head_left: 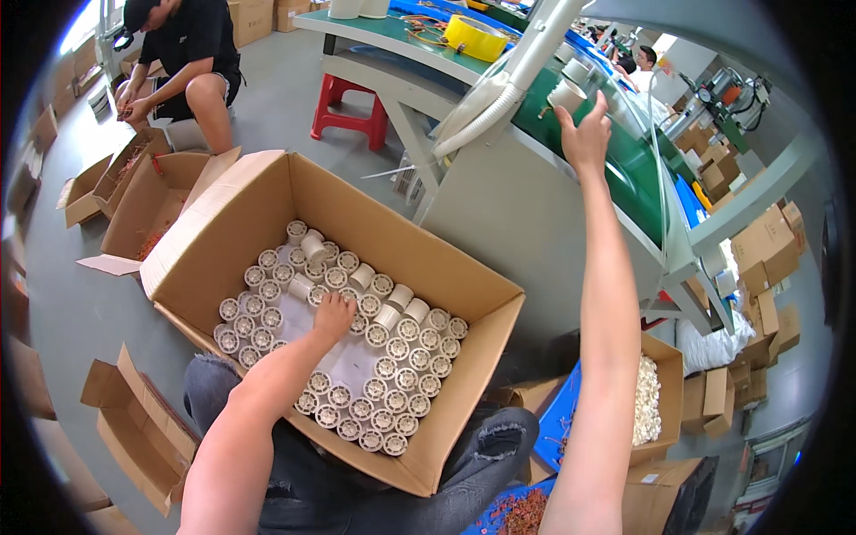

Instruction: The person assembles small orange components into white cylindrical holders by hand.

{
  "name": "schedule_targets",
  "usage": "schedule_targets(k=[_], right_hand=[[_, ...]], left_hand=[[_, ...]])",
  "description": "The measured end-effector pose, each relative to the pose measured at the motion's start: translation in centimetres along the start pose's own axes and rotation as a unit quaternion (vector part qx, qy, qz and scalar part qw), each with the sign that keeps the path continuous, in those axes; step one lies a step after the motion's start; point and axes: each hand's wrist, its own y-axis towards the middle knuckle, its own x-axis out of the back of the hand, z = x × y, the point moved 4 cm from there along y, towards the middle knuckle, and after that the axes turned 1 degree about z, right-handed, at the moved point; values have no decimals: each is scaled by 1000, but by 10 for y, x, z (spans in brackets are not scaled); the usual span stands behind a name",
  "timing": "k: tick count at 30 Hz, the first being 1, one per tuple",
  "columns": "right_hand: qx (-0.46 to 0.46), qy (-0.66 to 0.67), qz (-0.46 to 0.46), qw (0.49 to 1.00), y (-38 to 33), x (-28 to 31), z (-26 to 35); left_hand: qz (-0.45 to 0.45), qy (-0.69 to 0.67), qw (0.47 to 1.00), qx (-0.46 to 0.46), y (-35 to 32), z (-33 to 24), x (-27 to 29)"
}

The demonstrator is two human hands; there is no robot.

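Note:
A large cardboard box [223, 209] stands tilted before me, with many white plastic cylinders [374, 412] on its floor, most showing slotted round ends and a few lying on their sides. Inside it, my left hand [333, 316] is closed, its fingers curled down among the cylinders; what they grip, if anything, is hidden. My right hand [586, 135] reaches far out over a green conveyor belt [629, 178], thumb and fingers apart. Just beyond its fingertips is a white cylinder [567, 95] on the belt; whether the thumb touches it is unclear.
A pale post with a hose [486, 120] rises beside the belt. Yellow tape [474, 37] lies on the green bench. A red stool [349, 111] stands beneath. Open cartons [143, 428] flank me; one at right holds white pieces [646, 401]. A person [192, 67] sits at far left.

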Motion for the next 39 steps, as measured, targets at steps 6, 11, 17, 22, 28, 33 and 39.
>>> schedule_targets(k=[6, 11, 17, 22, 28, 33, 39], right_hand=[[96, 20, -34, 995, -152, 115, -51], [-146, 1, 28, 989, -315, 196, -153], [-328, -57, 233, 914, -479, 256, -243], [-410, -185, 293, 844, -496, 251, -209], [-324, -212, 271, 881, -516, 245, -218], [-248, -235, 265, 902, -513, 238, -226], [-242, -222, 109, 938, -471, 264, -209]], left_hand=[[24, -60, 998, 21, 11, 10, -23], [-17, -15, 1000, 15, 5, 22, 4], [80, -66, 994, 35, 3, 10, 39], [104, -161, 978, -78, -5, 44, 69], [5, -552, 833, 35, -16, 20, 206], [57, -872, 479, 86, -52, -8, 234], [131, -952, 277, -18, -72, -22, 256]])
